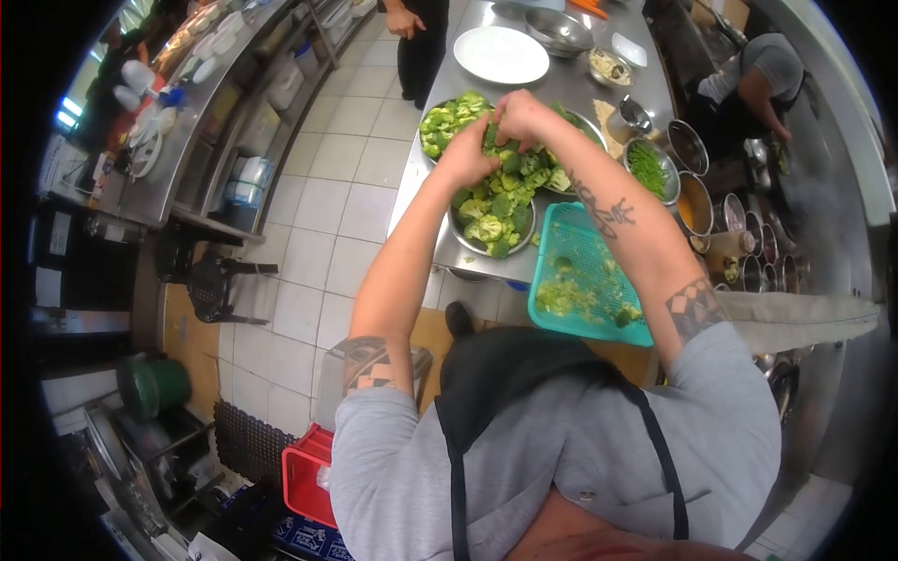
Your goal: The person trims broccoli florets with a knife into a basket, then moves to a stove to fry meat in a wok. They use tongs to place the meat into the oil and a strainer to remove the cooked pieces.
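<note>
- Nearest the camera, on the floor at lower left, stands a red crate (309, 486).
- A teal tray (585, 280) lies on the near edge of the steel table (571, 89), with green scraps on its mesh.
- Just left of the tray sits a steel bowl (519, 238), heaped with broccoli (496, 210).
- The left hand (465, 154) hovers over the heap, fingers curled narrow around a floret at the top of the pile.
- The right hand (521, 117) meets it from the other side, closed on the same clump of broccoli, the two hands almost touching.
- Behind the hands a second bowl (432, 112) holds more florets, touching the first bowl's far side.
- To the right, a small bowl of chopped greens (647, 168) sits near round pots (687, 145).
- Farther up the table lies a white plate (501, 54), with an empty steel bowl beside it.
- At the far end a person in black (416, 42) stands on the tiled floor; another person (762, 79) bends at the right.
</note>
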The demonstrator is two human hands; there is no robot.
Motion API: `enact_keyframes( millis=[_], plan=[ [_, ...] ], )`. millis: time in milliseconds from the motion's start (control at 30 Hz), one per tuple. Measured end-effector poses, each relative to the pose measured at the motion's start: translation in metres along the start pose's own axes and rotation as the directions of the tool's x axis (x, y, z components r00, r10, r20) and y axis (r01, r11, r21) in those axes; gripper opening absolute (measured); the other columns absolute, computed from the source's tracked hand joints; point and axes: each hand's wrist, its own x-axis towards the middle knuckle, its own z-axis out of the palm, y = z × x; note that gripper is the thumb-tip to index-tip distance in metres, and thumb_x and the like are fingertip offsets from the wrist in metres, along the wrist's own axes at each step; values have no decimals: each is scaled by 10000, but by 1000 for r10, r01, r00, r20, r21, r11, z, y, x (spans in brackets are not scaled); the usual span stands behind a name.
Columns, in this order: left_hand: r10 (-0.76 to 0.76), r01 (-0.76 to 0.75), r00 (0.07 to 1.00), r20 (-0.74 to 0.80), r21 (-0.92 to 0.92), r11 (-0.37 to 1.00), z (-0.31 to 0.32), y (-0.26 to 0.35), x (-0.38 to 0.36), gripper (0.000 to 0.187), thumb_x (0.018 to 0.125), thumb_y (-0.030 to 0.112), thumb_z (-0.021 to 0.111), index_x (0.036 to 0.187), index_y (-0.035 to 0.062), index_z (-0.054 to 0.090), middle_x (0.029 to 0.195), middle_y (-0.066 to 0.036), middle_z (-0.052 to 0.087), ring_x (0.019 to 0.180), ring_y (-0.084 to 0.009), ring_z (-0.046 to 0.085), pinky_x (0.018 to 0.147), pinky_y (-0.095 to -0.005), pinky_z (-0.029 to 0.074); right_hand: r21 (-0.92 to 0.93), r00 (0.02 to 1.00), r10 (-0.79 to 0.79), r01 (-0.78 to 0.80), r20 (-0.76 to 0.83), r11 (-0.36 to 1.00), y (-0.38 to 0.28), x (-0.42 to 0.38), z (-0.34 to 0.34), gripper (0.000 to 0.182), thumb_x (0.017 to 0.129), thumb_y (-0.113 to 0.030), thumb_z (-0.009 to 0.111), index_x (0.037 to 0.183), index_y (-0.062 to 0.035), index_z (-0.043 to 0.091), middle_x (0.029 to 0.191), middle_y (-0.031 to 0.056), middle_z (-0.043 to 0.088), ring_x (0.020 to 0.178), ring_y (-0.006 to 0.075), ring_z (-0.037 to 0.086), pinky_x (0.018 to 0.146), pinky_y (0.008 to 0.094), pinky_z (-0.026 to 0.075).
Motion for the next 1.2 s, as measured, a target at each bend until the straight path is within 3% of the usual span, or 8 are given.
enact_keyframes(
  millis=[67,267,400,467,600,867,1000,1200],
  plan=[
    [-25,25,999,21,10,1000,7,-19,3,929,711,101,766,1529,15,333,1349,-254,571,1221,-337,586,1019,-375,477,-43,997,10,-7,74,999,1,13,4,502,762,-134,826,1234,-100,659,1065,180,676,697,279,699,537,370,604],
    [-19,19,1000,-21,1,1000,13,-35,-3,910,735,131,737,1539,26,323,1466,-259,464,1357,-344,474,1111,-357,405,-238,996,53,-36,67,971,-6,24,-16,572,831,-231,780,1367,-137,602,1131,188,691,677,263,702,555,369,607],
    [-53,29,996,-77,-277,960,8,-49,-10,870,780,178,755,1525,10,338,1499,-239,447,1420,-362,394,1166,-380,340,-344,913,-240,120,-330,931,37,18,-28,503,844,-281,771,1289,-78,652,1142,164,696,775,229,714,703,345,600],
    [-129,61,987,-95,-522,850,9,-59,-25,798,844,173,736,1521,11,346,1515,-220,438,1419,-334,408,1160,-380,348,-127,843,-235,199,-483,972,57,-36,-36,432,847,-324,732,1193,-67,701,1110,153,721,1071,280,676,971,385,516],
    [-284,28,944,-166,-821,571,15,-83,-57,548,986,74,585,1481,-30,374,1410,-197,552,1270,-260,572,990,-324,503,208,877,-12,127,-481,970,185,-119,-10,396,855,-289,745,1152,-32,701,1032,128,731,983,213,692,879,321,527],
    [-477,14,849,-228,-892,452,39,-114,-63,233,988,175,623,1168,33,581,1038,-90,695,880,-151,677,701,-260,549,-101,863,359,-417,-356,903,377,-262,137,570,762,-192,785,1274,2,628,1200,268,656,1145,386,632,991,435,496],
    [-568,64,783,-252,-876,477,44,-128,-64,192,988,213,621,1011,36,551,860,-69,613,739,-154,618,582,-267,525,88,923,347,-337,-163,937,369,-257,161,612,744,-160,796,1312,-35,608,1283,275,578,1192,400,589,1009,424,488],
    [-610,317,737,-291,-649,692,35,-133,-62,386,936,272,678,1215,16,605,954,-110,668,799,-199,641,667,-317,525,17,912,291,-299,-289,954,321,-265,176,585,722,-132,807,1274,-72,622,1325,204,464,1177,377,541,1013,403,481]
  ],
)
